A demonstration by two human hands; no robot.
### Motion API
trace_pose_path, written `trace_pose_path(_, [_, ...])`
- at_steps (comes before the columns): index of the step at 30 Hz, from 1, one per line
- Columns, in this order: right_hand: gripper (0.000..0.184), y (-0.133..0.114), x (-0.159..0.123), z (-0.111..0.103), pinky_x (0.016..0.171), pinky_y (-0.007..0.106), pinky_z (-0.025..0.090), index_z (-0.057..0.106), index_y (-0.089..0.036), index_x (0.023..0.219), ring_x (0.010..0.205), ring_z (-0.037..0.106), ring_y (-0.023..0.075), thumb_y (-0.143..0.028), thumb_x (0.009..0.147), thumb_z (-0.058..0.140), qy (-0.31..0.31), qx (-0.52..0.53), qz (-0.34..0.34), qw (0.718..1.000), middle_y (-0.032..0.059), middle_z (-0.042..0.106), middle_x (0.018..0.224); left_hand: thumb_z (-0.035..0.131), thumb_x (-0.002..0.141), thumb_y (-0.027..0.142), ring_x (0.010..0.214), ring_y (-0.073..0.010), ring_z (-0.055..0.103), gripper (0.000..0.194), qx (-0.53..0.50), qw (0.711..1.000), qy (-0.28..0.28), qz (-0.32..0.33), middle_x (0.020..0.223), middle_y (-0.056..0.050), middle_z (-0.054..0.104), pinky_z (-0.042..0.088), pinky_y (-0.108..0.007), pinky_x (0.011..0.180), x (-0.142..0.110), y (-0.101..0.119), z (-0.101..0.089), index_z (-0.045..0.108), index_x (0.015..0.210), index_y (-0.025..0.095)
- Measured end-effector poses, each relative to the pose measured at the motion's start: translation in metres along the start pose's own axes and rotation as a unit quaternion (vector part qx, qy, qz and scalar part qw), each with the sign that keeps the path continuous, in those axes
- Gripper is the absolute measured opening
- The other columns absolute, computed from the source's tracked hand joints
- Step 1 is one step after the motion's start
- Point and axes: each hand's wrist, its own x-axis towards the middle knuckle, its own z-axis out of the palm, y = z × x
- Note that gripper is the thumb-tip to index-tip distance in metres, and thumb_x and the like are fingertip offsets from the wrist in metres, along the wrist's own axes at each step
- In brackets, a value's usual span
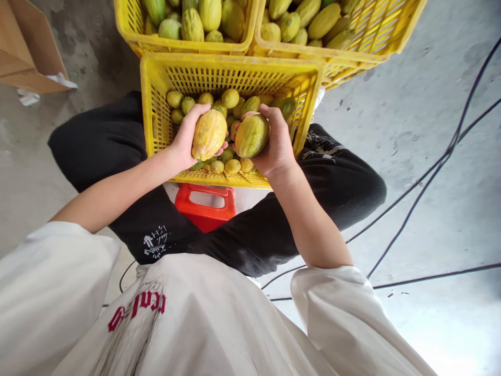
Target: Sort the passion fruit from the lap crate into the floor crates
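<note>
White shirt (219, 318) fills six o'clock, with black trousers (340, 183) beyond it, one knee toward ten, the other toward three. Between the knees, at twelve, sits the near crate (230, 60); past it stand two more, a back crate at eleven (188, 46) and a back crate at one (391, 31), both holding larger fruits (321, 21). A red stool (207, 222) shows below the near crate, between its six and seven o'clock.

Both hands are over the near crate, each curled around one fruit. The left hand (185, 137) grips the yellow fruit (210, 134), which lies at its three o'clock, long axis leaning toward one. The right hand (281, 138) grips the green fruit (252, 136) at its nine o'clock, axis also leaning slightly toward one. So the two fruits sit side by side, apart, between the palms, each nearest its own hand; whether the fingertips touch, I cannot tell. Small fruits (230, 97) lie beneath and toward twelve.
</note>
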Motion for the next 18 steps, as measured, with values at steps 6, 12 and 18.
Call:
trace_pose_path(6, [0.053,0.0033,0.0041,-0.0016,0.09,0.048,0.06,0.057,-0.034,0.084,0.108,0.071,0.0305,-0.085,0.082,0.071,-0.008,-0.013,0.002,1.0,0.0023,0.07,0.077,0.037,0.114,0.056,0.093,-0.0275,0.082,0.05,0.001,1.0,0.006,-0.012,0.082,-0.01,0.078,0.054,-0.027,0.055,0.0013,-0.0012,-0.0005,0.072,0.111,0.021])
trace_pose_path(12, [0.055,0.0017,0.0008,-0.0041,0.083,0.051,0.066,0.057,-0.032,0.085,0.11,0.074,0.0358,-0.086,0.08,0.069,-0.021,-0.028,0.001,0.999,0.0057,0.07,0.083,0.036,0.115,0.052,0.09,-0.0278,0.08,0.049,-0.01,1.0,0.002,-0.009,0.074,-0.009,0.073,0.061,-0.029,0.066,-0.0007,-0.0013,0.0004,0.069,0.113,0.016])
trace_pose_path(18, [0.034,0.004,0.0043,-0.009,0.08,0.052,0.069,0.053,-0.03,0.08,0.111,0.076,0.0367,-0.063,0.085,0.06,-0.007,-0.01,-0.018,1.0,0.0088,0.072,0.087,0.028,0.112,0.044,0.099,-0.0303,0.083,0.053,-0.021,0.999,0.031,-0.018,0.081,-0.008,0.071,0.065,-0.032,0.074,0.0037,-0.0007,-0.0003,0.069,0.111,0.011])
